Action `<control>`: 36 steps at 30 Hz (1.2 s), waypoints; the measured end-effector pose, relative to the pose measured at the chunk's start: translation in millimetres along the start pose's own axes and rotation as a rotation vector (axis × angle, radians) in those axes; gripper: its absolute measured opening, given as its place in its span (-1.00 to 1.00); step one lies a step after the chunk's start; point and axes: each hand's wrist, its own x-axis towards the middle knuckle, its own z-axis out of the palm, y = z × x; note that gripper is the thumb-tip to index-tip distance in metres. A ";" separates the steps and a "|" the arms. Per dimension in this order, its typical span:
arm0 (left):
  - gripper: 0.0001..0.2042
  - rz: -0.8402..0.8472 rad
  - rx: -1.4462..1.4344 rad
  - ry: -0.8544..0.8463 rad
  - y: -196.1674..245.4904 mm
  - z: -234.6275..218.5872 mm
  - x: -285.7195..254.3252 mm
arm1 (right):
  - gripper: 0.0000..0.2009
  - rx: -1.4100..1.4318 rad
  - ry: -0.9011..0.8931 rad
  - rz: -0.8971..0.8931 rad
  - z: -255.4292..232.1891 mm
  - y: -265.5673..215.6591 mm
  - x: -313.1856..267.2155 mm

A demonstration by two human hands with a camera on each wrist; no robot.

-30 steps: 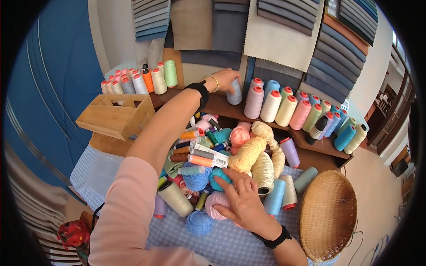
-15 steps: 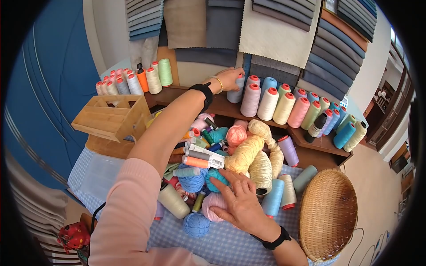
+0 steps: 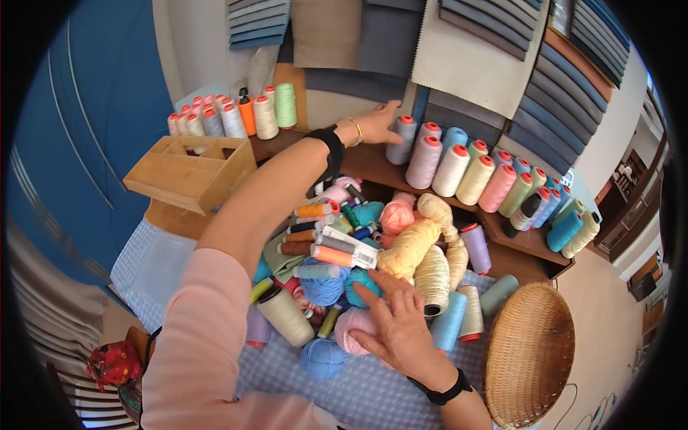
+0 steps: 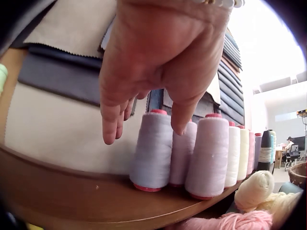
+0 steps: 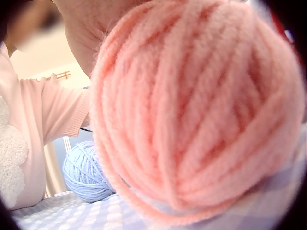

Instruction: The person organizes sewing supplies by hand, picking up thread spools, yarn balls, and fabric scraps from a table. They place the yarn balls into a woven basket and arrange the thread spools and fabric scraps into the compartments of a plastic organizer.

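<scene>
Standing upright on the shelf (image 3: pixel 362 162), grey-blue cone (image 3: pixel 401 143) is just right of the left hand (image 3: pixel 375 125), grip spread, contact unclear; right hand (image 3: pixel 403 330), fingers spread at the pink yarn ball (image 3: pixel 352 331), is farther off

A blue panel (image 3: pixel 93 143) rose at ten o'clock in the head view, grey drapery (image 3: pixel 43 315) at eight. Pale wall (image 3: pixel 197 43) showed at eleven, fabric swatches (image 3: pixel 480 36) at one, dark brown woodwork (image 3: pixel 634 211) at three and beige floor (image 3: pixel 605 322) at four. The left wrist view had bright light (image 4: pixel 261 43) at two o'clock.
</scene>
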 end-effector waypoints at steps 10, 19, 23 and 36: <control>-0.58 -0.070 0.257 -0.414 -6.7 -90.4 -201.7 | -0.28 -0.009 -0.013 0.009 0.7 -1.5 1.6; -0.58 -0.158 0.316 -0.322 -0.4 -51.0 -308.7 | -0.27 -0.031 -0.027 0.021 3.7 0.2 0.3; -0.55 -0.239 0.326 -0.206 -0.9 -23.7 -306.5 | -0.28 -0.038 -0.036 0.013 1.4 -0.1 0.5; -0.62 -0.454 0.183 0.033 1.7 -15.7 -301.0 | -0.30 -0.025 -0.016 0.005 -0.3 -0.8 0.6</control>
